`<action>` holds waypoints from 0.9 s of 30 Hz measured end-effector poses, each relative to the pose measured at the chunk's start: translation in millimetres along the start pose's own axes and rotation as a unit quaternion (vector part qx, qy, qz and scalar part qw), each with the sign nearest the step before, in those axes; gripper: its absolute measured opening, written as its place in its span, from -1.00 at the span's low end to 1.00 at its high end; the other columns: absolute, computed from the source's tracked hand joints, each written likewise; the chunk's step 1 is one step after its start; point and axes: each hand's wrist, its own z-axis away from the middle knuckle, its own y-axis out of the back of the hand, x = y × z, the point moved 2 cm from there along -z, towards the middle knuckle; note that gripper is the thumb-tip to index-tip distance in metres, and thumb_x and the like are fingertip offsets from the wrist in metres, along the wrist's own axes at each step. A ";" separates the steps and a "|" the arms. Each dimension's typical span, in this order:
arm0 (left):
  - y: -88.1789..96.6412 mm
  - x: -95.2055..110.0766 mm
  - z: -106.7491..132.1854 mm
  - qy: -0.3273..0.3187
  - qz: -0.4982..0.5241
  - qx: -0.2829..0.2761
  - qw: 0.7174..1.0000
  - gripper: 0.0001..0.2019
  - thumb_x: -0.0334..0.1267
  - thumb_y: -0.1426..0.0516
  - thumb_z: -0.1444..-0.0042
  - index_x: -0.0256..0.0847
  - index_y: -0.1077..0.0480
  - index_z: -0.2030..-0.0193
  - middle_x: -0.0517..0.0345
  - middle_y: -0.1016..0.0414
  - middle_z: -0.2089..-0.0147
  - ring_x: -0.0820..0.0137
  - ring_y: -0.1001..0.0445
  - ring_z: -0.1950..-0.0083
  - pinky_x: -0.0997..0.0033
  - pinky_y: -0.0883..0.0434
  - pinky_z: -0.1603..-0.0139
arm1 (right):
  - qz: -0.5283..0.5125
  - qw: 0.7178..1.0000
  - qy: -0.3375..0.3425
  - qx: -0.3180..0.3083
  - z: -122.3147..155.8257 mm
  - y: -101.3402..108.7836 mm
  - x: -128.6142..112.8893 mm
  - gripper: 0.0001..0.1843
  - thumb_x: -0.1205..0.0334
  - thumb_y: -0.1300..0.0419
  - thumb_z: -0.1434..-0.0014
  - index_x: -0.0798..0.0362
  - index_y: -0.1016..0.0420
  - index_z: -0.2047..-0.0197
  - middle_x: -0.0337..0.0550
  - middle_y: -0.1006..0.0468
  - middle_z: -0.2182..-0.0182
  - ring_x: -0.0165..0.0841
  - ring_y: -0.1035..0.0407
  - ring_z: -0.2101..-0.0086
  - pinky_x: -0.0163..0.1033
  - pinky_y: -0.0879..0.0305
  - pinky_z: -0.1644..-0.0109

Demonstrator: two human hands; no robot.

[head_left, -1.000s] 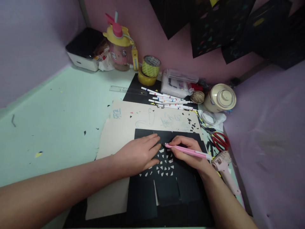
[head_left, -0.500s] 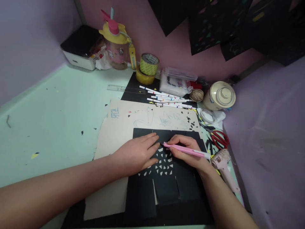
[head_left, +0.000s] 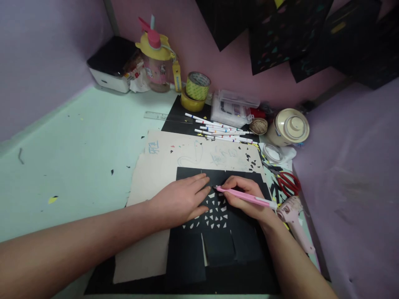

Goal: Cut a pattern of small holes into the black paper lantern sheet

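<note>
Two bare hands at work on black paper [head_left: 187,255], which lies on a cream card [head_left: 145,182] on the table [head_left: 77,145]. Left hand [head_left: 179,202]: palm down on the left part of the paper, fingers nearly straight and slightly parted, with nothing in their grasp. Right hand [head_left: 246,187]: thumb and fingers closed around the pink cutter [head_left: 249,197], which is held like a pen, its rear end projecting to the right beyond the hand. The dark tip points at the paper between the two hands, near the left fingertips; whether it touches cannot be told. Small pale shapes [head_left: 211,217], mostly angular, stand in rows nearer the wearer than the tip; the left hand borders the group. A larger black sheet [head_left: 102,276] extends beneath the card. Beyond the paper, the card bears blue writing and a faint outline, with dark scraps [head_left: 248,156] scattered at its right. Farther back lie loosely bundled markers [head_left: 224,133] and a clear ruler [head_left: 155,115]; two tape rolls [head_left: 198,91], stacked, stand near the plastic box [head_left: 229,112], with twine [head_left: 258,126] and a lidded jar [head_left: 288,126] to its right. Red-handled scissors [head_left: 287,184] and a glue gun [head_left: 296,224] rest at the right; a bottle [head_left: 156,70] stands at the back left
</note>
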 end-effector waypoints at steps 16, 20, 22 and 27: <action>2.6 0.5 -0.9 0.010 0.019 -0.005 1.000 -0.56 -0.11 -0.13 -0.21 -0.43 -0.36 -0.11 -0.23 -0.36 -0.23 0.05 -0.29 -0.30 0.13 -0.36 -0.22 | -0.005 1.000 0.018 -0.008 0.7 -1.5 -3.7 -0.93 0.23 -0.25 -0.18 0.02 -0.52 0.26 -0.14 -0.55 0.32 -0.34 -0.44 0.31 -0.25 -0.32 0.23; 2.5 -0.1 -0.3 0.011 0.025 -0.008 1.000 -0.56 -0.11 -0.13 -0.22 -0.44 -0.36 -0.10 -0.27 -0.35 -0.23 0.04 -0.29 -0.29 0.11 -0.37 -0.21 | -0.012 1.000 0.023 0.010 2.0 -0.6 -1.2 -0.92 0.25 -0.24 -0.18 0.02 -0.52 0.24 -0.13 -0.57 0.29 -0.33 -0.46 0.27 -0.24 -0.34 0.20; 2.6 -0.1 0.2 0.010 0.025 -0.007 1.000 -0.57 -0.12 -0.13 -0.22 -0.44 -0.37 -0.09 -0.28 -0.35 -0.23 0.04 -0.29 -0.29 0.11 -0.37 -0.20 | -0.012 0.999 0.024 0.037 2.8 0.5 1.1 -0.92 0.24 -0.24 -0.17 0.03 -0.51 0.24 -0.13 -0.58 0.29 -0.32 -0.46 0.26 -0.24 -0.35 0.19; 3.1 0.1 0.9 0.001 0.017 -0.002 1.000 -0.60 -0.11 -0.10 -0.25 -0.39 -0.38 -0.09 -0.25 -0.34 -0.24 0.05 -0.30 -0.29 0.10 -0.39 -0.19 | 0.009 0.999 0.027 0.043 4.6 -1.0 2.3 -0.92 0.22 -0.23 -0.18 0.04 -0.51 0.28 -0.14 -0.58 0.33 -0.33 -0.46 0.32 -0.24 -0.36 0.24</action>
